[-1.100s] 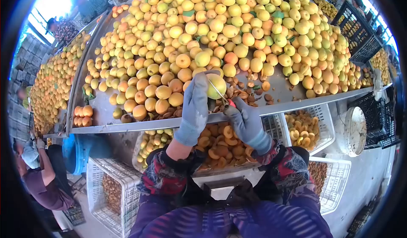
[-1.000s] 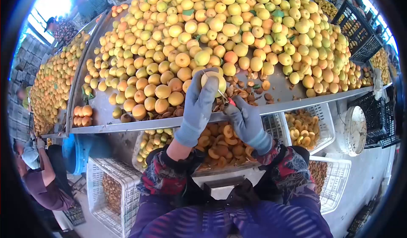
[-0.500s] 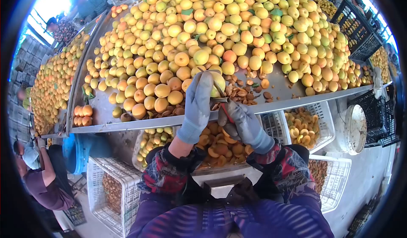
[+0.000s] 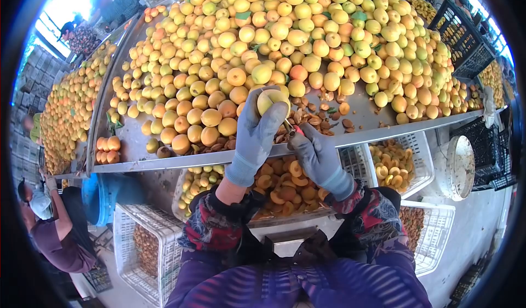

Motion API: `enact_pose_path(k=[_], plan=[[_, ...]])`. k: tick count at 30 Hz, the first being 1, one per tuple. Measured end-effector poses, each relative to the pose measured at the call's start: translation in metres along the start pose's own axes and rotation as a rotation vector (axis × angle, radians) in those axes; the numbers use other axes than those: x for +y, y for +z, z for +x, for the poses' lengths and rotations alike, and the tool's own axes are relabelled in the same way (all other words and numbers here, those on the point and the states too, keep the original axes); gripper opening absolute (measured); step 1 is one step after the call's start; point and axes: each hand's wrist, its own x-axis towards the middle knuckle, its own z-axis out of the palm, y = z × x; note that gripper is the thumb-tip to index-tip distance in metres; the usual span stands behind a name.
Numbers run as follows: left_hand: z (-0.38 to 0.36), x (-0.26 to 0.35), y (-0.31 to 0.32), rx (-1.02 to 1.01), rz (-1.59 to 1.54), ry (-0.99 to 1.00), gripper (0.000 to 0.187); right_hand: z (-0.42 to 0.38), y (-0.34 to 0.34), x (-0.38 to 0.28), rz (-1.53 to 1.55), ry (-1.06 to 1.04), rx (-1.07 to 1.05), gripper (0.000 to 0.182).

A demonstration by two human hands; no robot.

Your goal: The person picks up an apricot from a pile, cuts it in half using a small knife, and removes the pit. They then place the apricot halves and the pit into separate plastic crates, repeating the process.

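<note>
A yellow-green apricot (image 4: 270, 101) sits in the gloved fingers of my left hand (image 4: 255, 135), raised over the front edge of the metal table. My right hand (image 4: 316, 155), gloved too, is closed around a small red-handled knife (image 4: 298, 130). Its thin metal part points up at the underside of the apricot; whether it touches the flesh is hard to see. Just beyond my hands, brown apricot pits (image 4: 307, 117) lie scattered on the table. Below them, a crate holds halved orange apricots (image 4: 285, 190).
A big heap of apricots (image 4: 246, 45) covers the table, whose metal rim (image 4: 383, 134) runs in front of me. White crates (image 4: 125, 247) stand on the floor at both sides, near a blue barrel (image 4: 101, 198) and a white bucket (image 4: 460, 168). Another person (image 4: 63, 231) sits at the left.
The apricot has turned to show a paler face in my left hand. My right hand and the knife have shifted slightly; the metal part now sits lower against the fruit.
</note>
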Motion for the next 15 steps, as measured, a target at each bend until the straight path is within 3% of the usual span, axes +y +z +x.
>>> enact_pose_path(k=[3, 6, 8, 9, 11, 15], plan=[[-0.001, -0.006, 0.001, 0.077, -0.031, -0.043, 0.034, 0.001, -0.003, -0.005, -0.111, -0.021, -0.015, 0.028], [0.000, -0.022, -0.003, 0.102, -0.092, -0.057, 0.043, 0.000, 0.001, 0.001, -0.074, -0.038, -0.028, 0.028], [-0.002, -0.013, -0.004, 0.079, -0.026, -0.139, 0.045, -0.002, 0.004, 0.003, 0.259, -0.007, -0.071, 0.030], [-0.002, -0.016, -0.005, 0.078, -0.025, -0.138, 0.045, -0.002, 0.003, -0.001, 0.259, -0.009, -0.070, 0.030], [-0.003, -0.028, -0.008, 0.163, 0.033, -0.104, 0.048, -0.005, -0.003, -0.012, 0.565, 0.195, -0.218, 0.036], [-0.002, -0.024, -0.001, 0.197, -0.075, -0.100, 0.049, -0.007, -0.011, -0.023, 0.692, 0.288, -0.345, 0.040]])
